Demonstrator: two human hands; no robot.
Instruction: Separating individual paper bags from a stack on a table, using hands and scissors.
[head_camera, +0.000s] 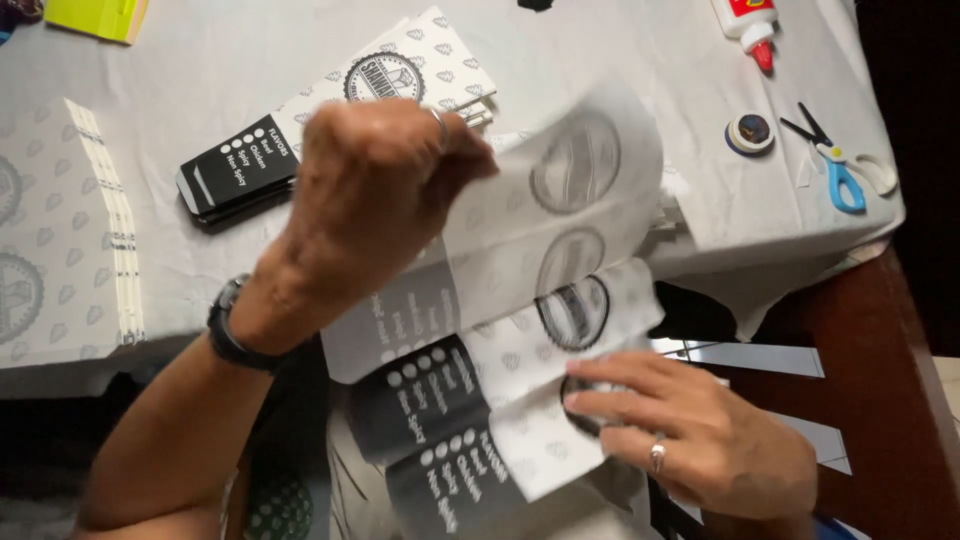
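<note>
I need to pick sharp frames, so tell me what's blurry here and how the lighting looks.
Head view: the left hand and the translucent sheet it lifts are motion-blurred; the right hand, scissors and glue bottle look fairly sharp; light is soft and even on the grey tablecloth, without glare; the right edge falls dark.

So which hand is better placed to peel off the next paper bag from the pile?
Probably the left hand: it grips the lifted bag, while the right hand lies flat on the pile.

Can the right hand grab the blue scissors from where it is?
Probably yes. The scissors lie uncovered on the table beyond the right hand, nothing between them, but that hand is pressing the paper sheets.
</note>
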